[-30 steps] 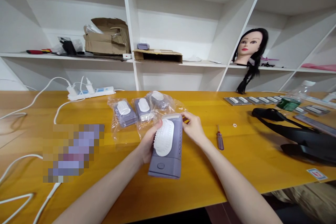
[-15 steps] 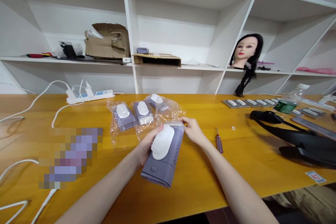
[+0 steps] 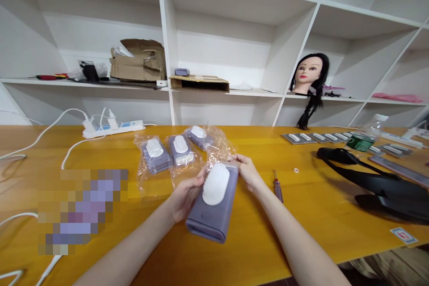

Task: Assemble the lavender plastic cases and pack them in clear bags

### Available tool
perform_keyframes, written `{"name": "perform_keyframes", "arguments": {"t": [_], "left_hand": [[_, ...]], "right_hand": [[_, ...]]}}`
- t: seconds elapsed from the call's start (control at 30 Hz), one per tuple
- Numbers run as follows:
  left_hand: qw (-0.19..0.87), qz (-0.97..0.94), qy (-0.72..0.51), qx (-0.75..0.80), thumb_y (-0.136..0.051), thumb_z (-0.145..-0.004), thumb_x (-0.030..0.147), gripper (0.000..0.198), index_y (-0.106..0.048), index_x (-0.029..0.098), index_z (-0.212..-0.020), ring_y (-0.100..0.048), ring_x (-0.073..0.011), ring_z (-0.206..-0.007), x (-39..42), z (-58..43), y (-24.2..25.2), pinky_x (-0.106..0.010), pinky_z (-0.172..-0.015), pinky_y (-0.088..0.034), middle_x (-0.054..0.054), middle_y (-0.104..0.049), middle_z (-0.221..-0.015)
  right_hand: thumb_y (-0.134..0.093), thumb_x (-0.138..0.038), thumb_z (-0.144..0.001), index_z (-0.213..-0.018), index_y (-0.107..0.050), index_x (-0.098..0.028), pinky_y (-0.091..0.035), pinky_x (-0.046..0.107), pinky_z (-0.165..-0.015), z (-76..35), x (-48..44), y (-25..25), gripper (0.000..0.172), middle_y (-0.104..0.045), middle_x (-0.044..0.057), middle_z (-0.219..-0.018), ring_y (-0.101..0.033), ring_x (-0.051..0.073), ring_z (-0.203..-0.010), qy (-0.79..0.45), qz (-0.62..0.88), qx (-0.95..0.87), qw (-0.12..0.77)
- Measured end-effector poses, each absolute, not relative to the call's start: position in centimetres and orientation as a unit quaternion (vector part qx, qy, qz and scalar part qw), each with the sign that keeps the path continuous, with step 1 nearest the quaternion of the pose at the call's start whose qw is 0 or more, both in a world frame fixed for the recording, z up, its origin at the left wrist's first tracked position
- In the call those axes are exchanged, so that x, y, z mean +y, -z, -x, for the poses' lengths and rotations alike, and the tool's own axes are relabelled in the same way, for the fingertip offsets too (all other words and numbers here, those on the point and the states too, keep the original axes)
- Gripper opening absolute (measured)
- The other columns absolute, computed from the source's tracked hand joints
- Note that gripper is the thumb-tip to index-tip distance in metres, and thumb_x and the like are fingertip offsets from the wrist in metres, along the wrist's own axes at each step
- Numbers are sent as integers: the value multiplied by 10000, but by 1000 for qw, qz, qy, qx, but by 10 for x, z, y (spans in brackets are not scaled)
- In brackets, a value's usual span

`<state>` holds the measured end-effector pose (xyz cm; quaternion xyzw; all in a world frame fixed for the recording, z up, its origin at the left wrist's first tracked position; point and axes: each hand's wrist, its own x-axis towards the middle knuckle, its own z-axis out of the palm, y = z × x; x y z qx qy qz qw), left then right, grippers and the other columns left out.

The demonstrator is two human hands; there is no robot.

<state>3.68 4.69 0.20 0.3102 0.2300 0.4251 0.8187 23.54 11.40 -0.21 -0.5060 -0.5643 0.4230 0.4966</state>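
1. Your left hand is curled along the long left side of the purple handheld device, its fingers closed against the casing.
2. Your right hand is at the device's far end, its fingers gripping the top right corner.
3. The device sits between your hands, slightly tilted, above the yellow wooden tabletop, with its white oval top facing up. You cannot tell whether its near end touches the wood.
4. Just beyond it, three clear plastic bags lie side by side, each holding a similar purple device.
5. Near your right hand lies a small screwdriver. Farther right are a black strap, a plastic bottle and a row of metal-backed plates.
6. At the tabletop's back edge sits a white power strip with plugged-in white cables. Above it, white shelves hold a cardboard box and a mannequin head.
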Motion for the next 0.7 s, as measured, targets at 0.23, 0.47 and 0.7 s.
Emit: {"name": "perform_keyframes", "arguments": {"t": [0.23,0.47,0.7], "left_hand": [[800,-411,-353,258,-775,-615,147,1156,-9,311,-1466,-639,-235,-930,33,-47,-3,-322,-771,-482,-111,-529,-1321],[724,-390,-462,332,-787,-611,192,1074,-136,278,-1461,-564,-244,-1080,40,-52,-3,-263,-748,-490,-96,-339,-1475],[754,-377,-447,301,-759,-635,182,1040,-138,275,-1463,-622,-210,-942,47,-48,2,-292,-763,-493,-101,-415,-1429]], "right_hand": [[-553,-264,-873,-822,-588,-129,-467,251,-566,-249,124,7,149,-591,-11,-728,-550,98,-590,-323,562,-589,482],[-488,-50,-647,-1016,-518,-201,-418,287,-647,-241,117,5,399,-603,-32,-631,-564,171,-604,-156,567,-651,480],[-438,-120,-733,-958,-414,-217,-434,296,-633,-241,112,3,246,-604,10,-730,-579,191,-649,-67,553,-685,469]]}}
